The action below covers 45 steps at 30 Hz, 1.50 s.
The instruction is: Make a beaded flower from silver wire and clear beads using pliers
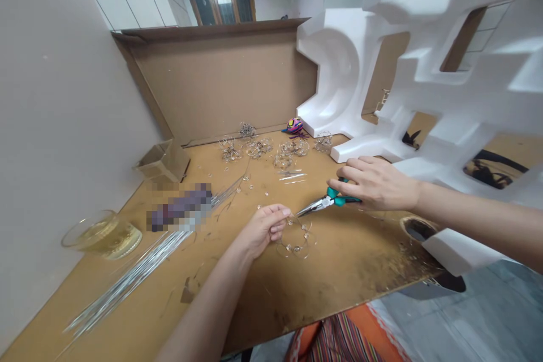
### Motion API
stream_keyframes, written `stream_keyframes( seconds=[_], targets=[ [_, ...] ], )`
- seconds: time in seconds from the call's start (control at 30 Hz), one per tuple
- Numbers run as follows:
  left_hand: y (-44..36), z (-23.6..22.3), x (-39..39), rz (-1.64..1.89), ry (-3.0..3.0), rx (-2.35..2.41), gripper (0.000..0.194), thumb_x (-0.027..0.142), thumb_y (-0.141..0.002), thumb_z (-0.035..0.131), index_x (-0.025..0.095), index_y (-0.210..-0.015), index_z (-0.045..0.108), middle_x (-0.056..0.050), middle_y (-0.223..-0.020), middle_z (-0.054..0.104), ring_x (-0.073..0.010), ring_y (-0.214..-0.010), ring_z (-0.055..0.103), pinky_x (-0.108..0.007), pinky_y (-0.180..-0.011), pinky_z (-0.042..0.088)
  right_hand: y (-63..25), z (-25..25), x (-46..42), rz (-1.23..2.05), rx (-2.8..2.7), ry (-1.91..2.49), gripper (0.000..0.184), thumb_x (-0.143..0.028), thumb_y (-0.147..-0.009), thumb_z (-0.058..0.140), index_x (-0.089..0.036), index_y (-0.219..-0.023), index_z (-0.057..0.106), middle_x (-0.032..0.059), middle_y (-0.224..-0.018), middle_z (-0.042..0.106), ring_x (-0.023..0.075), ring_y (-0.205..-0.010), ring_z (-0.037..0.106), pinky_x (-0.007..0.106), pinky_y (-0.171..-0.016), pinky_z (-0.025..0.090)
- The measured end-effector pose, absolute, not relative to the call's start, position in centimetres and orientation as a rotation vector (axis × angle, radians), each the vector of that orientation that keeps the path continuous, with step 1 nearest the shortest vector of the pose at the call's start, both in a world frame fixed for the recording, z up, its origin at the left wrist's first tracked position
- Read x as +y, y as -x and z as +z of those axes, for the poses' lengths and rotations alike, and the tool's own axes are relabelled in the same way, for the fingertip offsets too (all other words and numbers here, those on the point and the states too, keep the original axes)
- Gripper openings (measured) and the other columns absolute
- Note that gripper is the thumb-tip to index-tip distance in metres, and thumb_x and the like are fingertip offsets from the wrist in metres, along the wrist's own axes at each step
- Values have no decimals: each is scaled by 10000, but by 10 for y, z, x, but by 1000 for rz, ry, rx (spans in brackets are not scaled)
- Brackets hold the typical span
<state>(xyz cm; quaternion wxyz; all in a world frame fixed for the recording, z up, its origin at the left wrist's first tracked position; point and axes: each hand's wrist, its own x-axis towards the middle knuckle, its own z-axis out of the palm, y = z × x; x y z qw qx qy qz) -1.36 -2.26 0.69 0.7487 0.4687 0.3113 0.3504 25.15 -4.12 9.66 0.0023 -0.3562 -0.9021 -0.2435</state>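
Observation:
Between its thumb and fingers, my left hand pinches a ring of thin wire with clear beads, which hangs over the tabletop. My right hand is wrapped round the green-handled needle-nose pliers. Their jaws point left and their tips are close to the wire beside my left fingertips. Whether the tips grip the wire is too small to tell. Several short wire pieces lie on the table just beyond my hands. A few loose clear beads are scattered to the left.
A bundle of long wires lies at left, beside a glass of yellowish liquid and an open cardboard box. Wire clusters and a colourful small object sit at the back. White foam packaging stands at right.

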Motion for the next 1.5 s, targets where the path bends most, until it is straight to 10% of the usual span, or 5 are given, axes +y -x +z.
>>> stream_keyframes(
  seconds=[0.53,1.5],
  targets=[
    [15,7,-22,722,-982,645,217,276,-687,673,124,-658,520,84,-506,287,-20,-423,177,-158,-393,105,-249,92,-35,-1182,-2768,744,215,-206,-889,357,-184,-1051,498,55,-778,519,157,-676,379,307,-610,284],
    [14,7,-23,699,-1203,760,230,339,-708,644,145,-690,521,85,-494,325,-24,-400,190,-181,-398,138,-249,93,-39,-916,-2873,737,257,-294,-894,365,-183,-1055,532,57,-785,540,157,-675,428,294,-589,289]
  ],
)
